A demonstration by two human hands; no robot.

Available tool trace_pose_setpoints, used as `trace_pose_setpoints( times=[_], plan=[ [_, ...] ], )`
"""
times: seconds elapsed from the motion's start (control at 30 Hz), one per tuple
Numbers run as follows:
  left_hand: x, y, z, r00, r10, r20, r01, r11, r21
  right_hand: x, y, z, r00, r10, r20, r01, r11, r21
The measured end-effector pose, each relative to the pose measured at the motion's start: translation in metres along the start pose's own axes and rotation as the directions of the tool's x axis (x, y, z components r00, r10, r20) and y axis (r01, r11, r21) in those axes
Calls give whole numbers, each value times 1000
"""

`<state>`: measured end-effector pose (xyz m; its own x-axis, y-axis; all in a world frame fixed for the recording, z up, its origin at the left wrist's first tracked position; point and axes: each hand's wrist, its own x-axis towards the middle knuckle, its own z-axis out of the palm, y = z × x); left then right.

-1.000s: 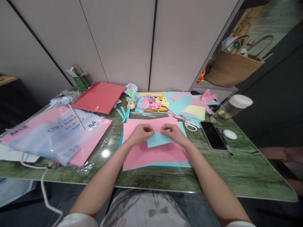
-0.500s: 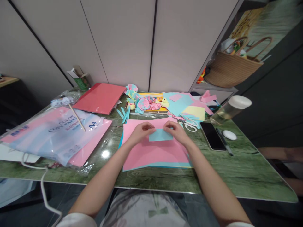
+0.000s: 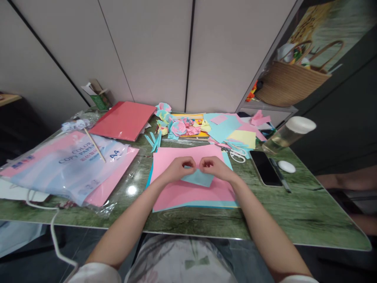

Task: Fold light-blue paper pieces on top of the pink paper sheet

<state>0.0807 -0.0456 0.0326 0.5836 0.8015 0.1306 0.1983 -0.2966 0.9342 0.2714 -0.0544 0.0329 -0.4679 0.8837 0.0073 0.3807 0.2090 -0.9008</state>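
A small light-blue piece of paper (image 3: 199, 178) is pinched along its far edge by both hands. My left hand (image 3: 180, 169) grips it with thumb and fingertips curled together. Close beside it, my right hand (image 3: 216, 167) pinches the same piece, the fingertips of the two hands nearly meeting. Beneath them lies a pink sheet (image 3: 173, 194) on top of a stack whose blue edges show. White-handled scissors (image 3: 237, 156) rest just past the stack's far right corner.
Paper flowers (image 3: 178, 128) and coloured scraps (image 3: 220, 127) lie at the back. A phone (image 3: 266, 168), a pen (image 3: 279, 175), a white oval object (image 3: 286, 166) and a bottle (image 3: 288, 134) stand or lie right. A copy paper pack (image 3: 73, 165) and red folder (image 3: 125, 120) are left. Another person's arm (image 3: 344, 179) shows far right.
My hands have come closer together on the light-blue paper and moved slightly toward me. The piece now sits lower and tilted, its right side nearer me.
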Motion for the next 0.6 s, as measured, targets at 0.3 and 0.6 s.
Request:
trace_pose_setpoints(
  times=[0.3,0.6],
  plan=[
    [-4,-3,-41,985,5,-171,2,999,41,-8,11,-37,984,6,-180,1,999,36],
    [1,-6,-3,997,17,-81,-16,1000,20,4,-6,12,986,-78,-149,74,997,-32]
  ],
)
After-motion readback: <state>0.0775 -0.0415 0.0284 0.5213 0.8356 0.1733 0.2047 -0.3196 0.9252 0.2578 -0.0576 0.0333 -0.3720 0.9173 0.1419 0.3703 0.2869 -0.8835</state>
